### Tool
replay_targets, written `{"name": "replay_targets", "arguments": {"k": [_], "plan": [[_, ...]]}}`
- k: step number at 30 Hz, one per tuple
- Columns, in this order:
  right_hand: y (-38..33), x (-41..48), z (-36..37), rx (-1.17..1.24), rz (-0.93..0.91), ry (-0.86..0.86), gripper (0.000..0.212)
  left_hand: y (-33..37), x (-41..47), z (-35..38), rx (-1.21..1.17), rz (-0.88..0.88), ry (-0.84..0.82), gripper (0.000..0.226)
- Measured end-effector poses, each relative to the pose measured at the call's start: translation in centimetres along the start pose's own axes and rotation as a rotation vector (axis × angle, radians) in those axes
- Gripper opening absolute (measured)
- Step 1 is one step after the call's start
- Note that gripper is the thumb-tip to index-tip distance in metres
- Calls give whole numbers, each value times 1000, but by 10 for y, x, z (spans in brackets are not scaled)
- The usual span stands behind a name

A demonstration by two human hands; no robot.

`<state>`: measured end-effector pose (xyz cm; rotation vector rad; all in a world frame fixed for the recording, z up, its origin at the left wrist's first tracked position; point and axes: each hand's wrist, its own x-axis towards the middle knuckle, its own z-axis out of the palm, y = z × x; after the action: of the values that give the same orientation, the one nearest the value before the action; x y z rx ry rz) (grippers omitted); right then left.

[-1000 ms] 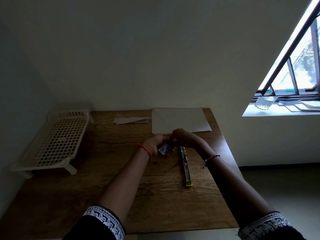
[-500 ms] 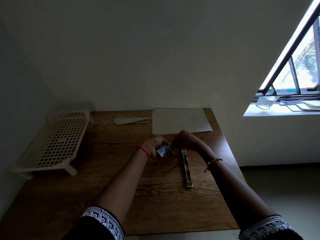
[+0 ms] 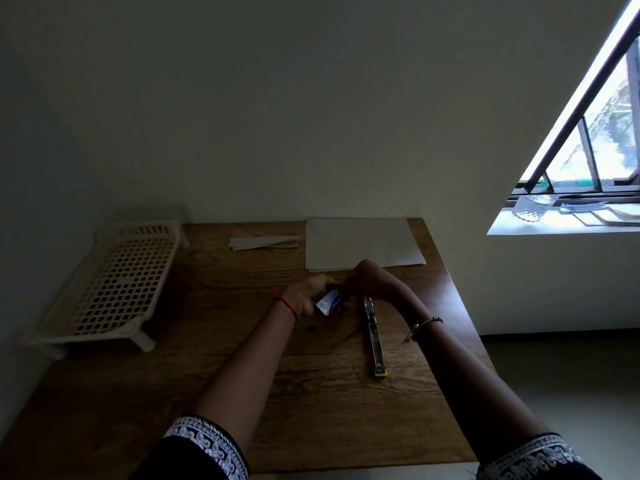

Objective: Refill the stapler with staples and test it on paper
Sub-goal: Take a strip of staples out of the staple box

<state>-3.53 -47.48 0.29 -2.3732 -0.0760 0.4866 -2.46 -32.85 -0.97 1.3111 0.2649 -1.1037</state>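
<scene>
My left hand (image 3: pixel 308 296) grips a small blue and white staple box (image 3: pixel 329 303) just above the wooden table (image 3: pixel 207 393). My right hand (image 3: pixel 367 278) is at the box's right end with its fingertips pinched there; what they hold is too dark to tell. The stapler (image 3: pixel 374 336) lies opened out flat on the table, a long metal strip with a yellow tip nearest me, right of the box and under my right wrist. A stack of white paper (image 3: pixel 360 247) lies at the table's far edge, behind both hands.
A white plastic lattice rack (image 3: pixel 121 282) stands on the table's left side. A folded strip of paper (image 3: pixel 263 242) lies at the back, left of the stack. The wall runs along the far edge, and the table's right edge drops to the floor.
My right hand has shifted slightly at the box's end, and my left hand has tilted the box a little. The stapler and papers have not moved.
</scene>
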Motion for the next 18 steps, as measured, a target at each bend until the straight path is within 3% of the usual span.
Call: {"name": "replay_targets", "arguments": {"k": [9, 15, 18], "plan": [[-2, -15, -23, 231, -86, -44, 18, -5, -10, -3, -54, 93, -87, 33], [-7, -17, -31, 304, -159, 133, 18, -5, -11, 1, -100, 129, -127, 53], [-7, -19, -34, 361, -195, 230, 12, -4, -12, 2, -98, 160, -122, 42]]}}
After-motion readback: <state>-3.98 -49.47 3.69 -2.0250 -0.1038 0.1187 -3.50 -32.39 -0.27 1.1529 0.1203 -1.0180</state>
